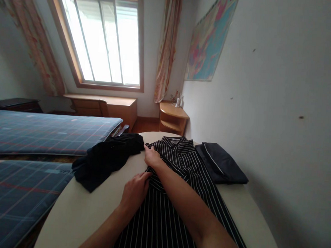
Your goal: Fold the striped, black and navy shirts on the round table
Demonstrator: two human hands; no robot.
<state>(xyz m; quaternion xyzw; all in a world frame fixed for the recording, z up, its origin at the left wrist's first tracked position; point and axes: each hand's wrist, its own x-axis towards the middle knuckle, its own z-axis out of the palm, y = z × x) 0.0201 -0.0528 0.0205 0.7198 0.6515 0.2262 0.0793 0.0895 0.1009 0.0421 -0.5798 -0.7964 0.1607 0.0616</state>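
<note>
A black shirt with white stripes [204, 178] lies spread on a round pale table [100, 209], its collar at the far end. A sleeve is bent across its upper left part. My right hand [152, 156] grips the cloth near the left shoulder, with fingers closed on it. Nearer to me, my left hand [136, 189] pinches the folded sleeve at the shirt's left edge. My right forearm crosses over the middle of the shirt and hides part of it.
Left on the table lies a crumpled black garment [108, 158]; at the right is a folded dark garment [221, 164] with a pale line. Two plaid mattresses [51, 133] stand beyond the left edge. A wall [281, 89] rises close on the right. A small corner shelf [174, 111] stands behind.
</note>
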